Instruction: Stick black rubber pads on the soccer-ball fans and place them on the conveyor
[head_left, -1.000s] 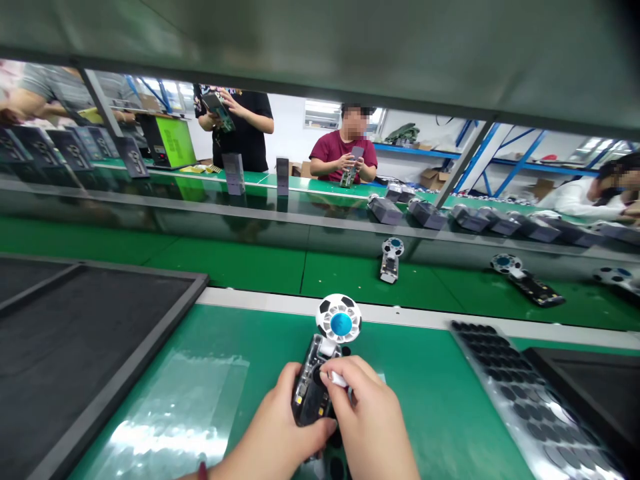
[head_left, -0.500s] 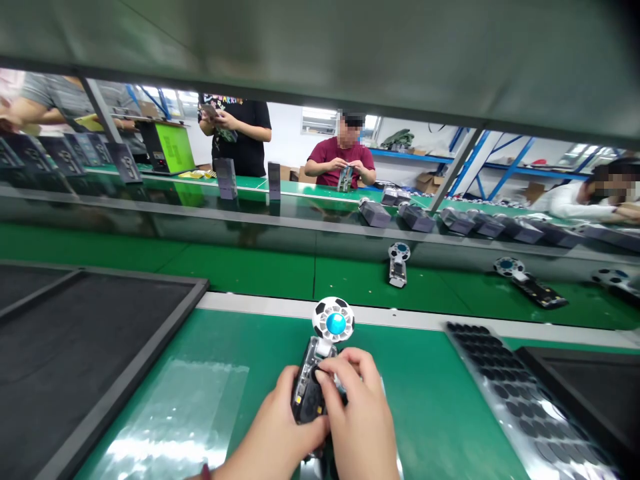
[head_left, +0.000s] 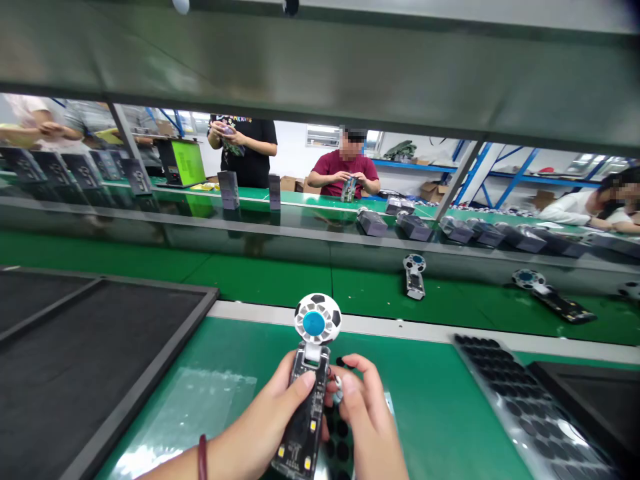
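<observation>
My left hand (head_left: 280, 407) grips a handheld gadget with a bare circuit-board face (head_left: 305, 417), thumb pressed on the board. Its round head (head_left: 317, 320) has a black-and-white football pattern and a blue centre, and points away from me. Close against the gadget's right side is my right hand (head_left: 373, 407), its fingers curled and pinched by a small whitish piece (head_left: 339, 385). Whether that piece is loose or part of the gadget, I cannot tell. Below the hands, partly hidden, lies a sheet of black round pads (head_left: 343, 430).
Another sheet of black round pads (head_left: 520, 400) lies on the right, beside a dark tray (head_left: 575, 380). A clear plastic bag (head_left: 205, 407) and a black-lined tray (head_left: 100, 373) are on the left. Similar gadgets (head_left: 415, 277) rest on the green belt. Co-workers (head_left: 345, 170) sit and stand beyond.
The gadget has been turned so its board face shows, with my left thumb now on it. My right fingers have moved off its front to its right side. The view has shifted slightly.
</observation>
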The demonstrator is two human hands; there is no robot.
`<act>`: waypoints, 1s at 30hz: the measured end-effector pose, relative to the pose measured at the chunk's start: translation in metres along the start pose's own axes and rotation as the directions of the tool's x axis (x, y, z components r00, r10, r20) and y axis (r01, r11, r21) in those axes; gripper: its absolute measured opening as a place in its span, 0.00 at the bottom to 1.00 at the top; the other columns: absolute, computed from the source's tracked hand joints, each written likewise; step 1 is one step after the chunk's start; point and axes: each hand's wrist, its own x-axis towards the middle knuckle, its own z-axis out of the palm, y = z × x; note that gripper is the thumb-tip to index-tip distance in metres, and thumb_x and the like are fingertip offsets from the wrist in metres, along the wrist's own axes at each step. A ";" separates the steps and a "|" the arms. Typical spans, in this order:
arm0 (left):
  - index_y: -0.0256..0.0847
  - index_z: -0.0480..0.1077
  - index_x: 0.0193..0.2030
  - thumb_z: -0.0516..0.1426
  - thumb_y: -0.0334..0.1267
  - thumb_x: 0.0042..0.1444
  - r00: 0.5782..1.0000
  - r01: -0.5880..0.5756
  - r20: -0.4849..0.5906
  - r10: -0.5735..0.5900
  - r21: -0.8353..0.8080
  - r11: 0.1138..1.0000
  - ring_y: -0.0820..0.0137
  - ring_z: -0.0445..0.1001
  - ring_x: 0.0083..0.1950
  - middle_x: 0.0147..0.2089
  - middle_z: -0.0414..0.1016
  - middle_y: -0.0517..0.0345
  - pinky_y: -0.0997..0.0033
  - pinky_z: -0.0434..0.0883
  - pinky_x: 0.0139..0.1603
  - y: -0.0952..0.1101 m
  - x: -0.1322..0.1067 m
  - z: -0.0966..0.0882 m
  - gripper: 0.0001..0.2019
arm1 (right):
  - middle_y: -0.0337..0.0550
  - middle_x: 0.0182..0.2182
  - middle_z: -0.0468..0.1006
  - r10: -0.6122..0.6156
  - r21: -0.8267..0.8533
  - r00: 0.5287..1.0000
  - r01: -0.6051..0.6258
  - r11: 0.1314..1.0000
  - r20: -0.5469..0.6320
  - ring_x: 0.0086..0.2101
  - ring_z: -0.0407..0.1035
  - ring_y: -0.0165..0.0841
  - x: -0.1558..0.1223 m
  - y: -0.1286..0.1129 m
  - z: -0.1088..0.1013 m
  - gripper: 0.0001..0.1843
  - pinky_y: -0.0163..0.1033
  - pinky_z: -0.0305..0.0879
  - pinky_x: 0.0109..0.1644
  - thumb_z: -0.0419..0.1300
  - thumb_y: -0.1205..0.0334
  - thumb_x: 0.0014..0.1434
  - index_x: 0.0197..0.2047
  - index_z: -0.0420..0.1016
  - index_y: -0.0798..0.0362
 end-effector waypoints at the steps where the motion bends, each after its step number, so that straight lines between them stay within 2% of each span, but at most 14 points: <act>1: 0.42 0.51 0.51 0.51 0.47 0.53 0.999 -0.012 0.037 0.012 0.000 1.000 0.71 0.71 0.26 0.34 0.68 0.58 0.73 0.63 0.26 0.000 0.001 -0.001 0.21 | 0.41 0.32 0.75 -0.004 -0.021 1.000 0.004 1.000 -0.023 0.25 0.67 0.32 0.002 0.001 -0.002 0.21 0.34 0.60 0.25 0.52 0.43 0.51 0.41 0.60 0.50; 4: 0.42 0.50 0.52 0.51 0.46 0.53 0.995 -0.034 0.097 0.033 0.006 0.999 0.71 0.71 0.27 0.35 0.68 0.57 0.73 0.63 0.26 -0.002 0.003 -0.003 0.22 | 0.40 0.30 0.75 -0.003 -0.074 0.998 -0.002 0.997 -0.064 0.22 0.64 0.31 0.009 0.004 -0.011 0.18 0.33 0.55 0.22 0.48 0.44 0.54 0.39 0.61 0.49; 7: 0.41 0.50 0.51 0.51 0.47 0.52 0.997 -0.056 0.054 0.054 0.030 0.998 0.72 0.70 0.24 0.32 0.68 0.58 0.75 0.62 0.23 -0.004 0.004 -0.002 0.22 | 0.39 0.29 0.73 -0.023 -0.092 0.999 0.019 0.996 -0.035 0.23 0.61 0.31 0.013 0.004 -0.017 0.15 0.33 0.53 0.22 0.47 0.46 0.56 0.37 0.61 0.49; 10: 0.40 0.52 0.47 0.51 0.46 0.53 0.998 -0.070 0.010 0.070 0.021 0.997 0.72 0.70 0.23 0.31 0.68 0.58 0.77 0.62 0.21 -0.002 0.004 -0.002 0.19 | 0.36 0.25 0.69 -0.069 -0.138 0.997 0.074 0.988 0.045 0.25 0.60 0.31 0.010 0.000 -0.016 0.14 0.32 0.55 0.26 0.51 0.48 0.54 0.31 0.65 0.50; 13: 0.39 0.56 0.42 0.50 0.45 0.53 0.997 -0.078 -0.021 0.077 -0.018 0.997 0.73 0.69 0.22 0.29 0.69 0.57 0.79 0.61 0.19 0.004 0.001 0.000 0.14 | 0.35 0.25 0.69 -0.122 -0.174 0.979 0.150 0.973 0.163 0.28 0.63 0.31 0.007 -0.003 -0.013 0.10 0.31 0.58 0.32 0.55 0.52 0.53 0.28 0.68 0.50; 17: 0.39 0.57 0.42 0.50 0.45 0.53 0.999 -0.027 -0.023 0.026 -0.057 0.998 0.74 0.68 0.20 0.25 0.69 0.59 0.80 0.60 0.18 0.011 -0.001 0.002 0.14 | 0.35 0.24 0.68 -0.123 -0.120 0.965 0.154 0.981 0.231 0.26 0.63 0.30 0.008 -0.003 -0.013 0.08 0.31 0.59 0.30 0.57 0.56 0.51 0.28 0.67 0.52; 21: 0.39 0.55 0.47 0.52 0.45 0.52 1.000 0.019 0.006 -0.019 -0.029 0.999 0.73 0.69 0.21 0.25 0.69 0.59 0.79 0.61 0.19 0.013 -0.001 -0.002 0.18 | 0.36 0.23 0.68 -0.093 -0.186 0.965 0.141 0.972 0.245 0.26 0.63 0.30 0.009 -0.005 -0.017 0.08 0.32 0.60 0.30 0.57 0.58 0.51 0.25 0.65 0.53; 24: 0.40 0.52 0.52 0.50 0.46 0.54 0.999 0.012 0.030 -0.014 0.054 0.998 0.73 0.69 0.23 0.26 0.69 0.59 0.79 0.62 0.21 0.015 0.000 -0.007 0.21 | 0.36 0.22 0.69 -0.093 -0.223 0.971 0.142 0.964 0.219 0.26 0.64 0.31 0.009 -0.005 -0.017 0.09 0.33 0.60 0.30 0.57 0.58 0.50 0.23 0.65 0.53; 27: 0.42 0.49 0.55 0.47 0.48 0.56 1.000 0.012 0.020 -0.016 0.176 0.984 0.73 0.70 0.26 0.27 0.69 0.60 0.77 0.64 0.24 0.018 -0.001 -0.009 0.23 | 0.35 0.20 0.68 -0.039 -0.257 0.980 0.089 0.962 0.195 0.25 0.63 0.31 0.009 -0.003 -0.016 0.10 0.33 0.58 0.28 0.57 0.56 0.49 0.22 0.65 0.52; 30: 0.44 0.47 0.56 0.47 0.48 0.56 1.000 0.021 -0.012 -0.019 0.230 0.973 0.72 0.70 0.27 0.28 0.69 0.61 0.76 0.64 0.26 0.018 -0.001 -0.009 0.23 | 0.33 0.18 0.66 -0.009 -0.261 0.988 0.050 0.964 0.155 0.23 0.60 0.30 0.010 0.001 -0.014 0.11 0.32 0.55 0.27 0.57 0.54 0.48 0.22 0.65 0.52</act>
